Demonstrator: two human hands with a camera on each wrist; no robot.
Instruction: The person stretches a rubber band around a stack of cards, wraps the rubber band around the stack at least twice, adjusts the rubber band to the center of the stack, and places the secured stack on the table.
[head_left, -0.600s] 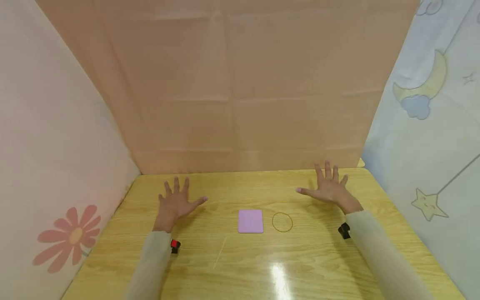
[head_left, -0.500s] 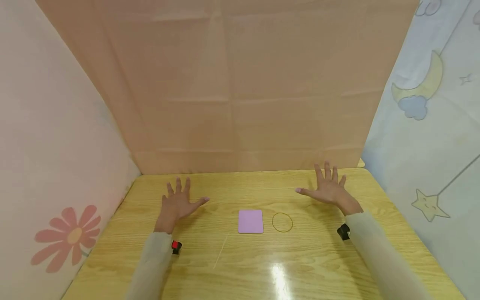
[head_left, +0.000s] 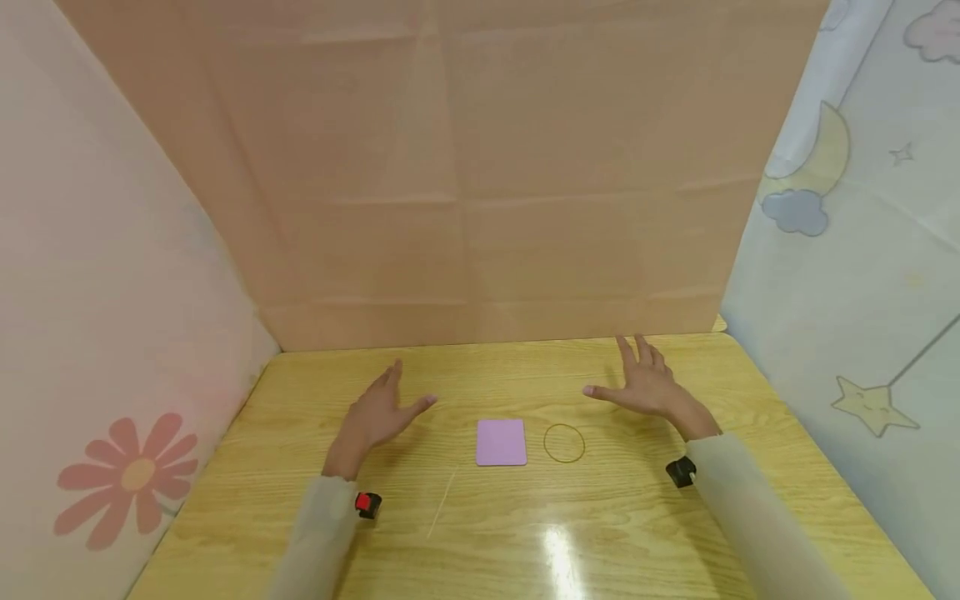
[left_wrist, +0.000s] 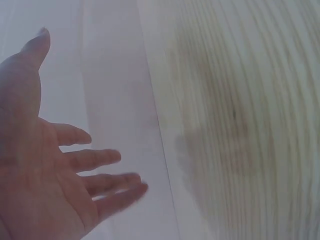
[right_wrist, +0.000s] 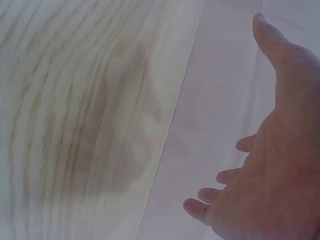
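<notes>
A flat square with rounded corners, light purple (head_left: pixel 502 442), lies on the wooden table (head_left: pixel 480 533) in the head view. Just right of it is a thin yellow-brown rubber band (head_left: pixel 564 425), spread in a loop. My left hand (head_left: pixel 375 414) is over the table left of the purple square, thumb stretched toward it, holding nothing. Over the far right part of the table, beyond the loop, is my right hand (head_left: pixel 648 385) with its thumb pointing inward and nothing held. Both wrist views show spread fingers on the left hand (left_wrist: pixel 45 175) and right hand (right_wrist: pixel 270 170).
A tan sheet (head_left: pixel 465 208) stands upright along the table's back edge. On the left is a pale cloth with a flower print (head_left: pixel 138 475), on the right one with a star print (head_left: pixel 870 406). A thin pale line (head_left: pixel 442 500) marks the tabletop.
My left hand has moved right and turned, its fingers now closer together. My right hand has shifted slightly inward and tilted. The purple square and the rubber band lie as before.
</notes>
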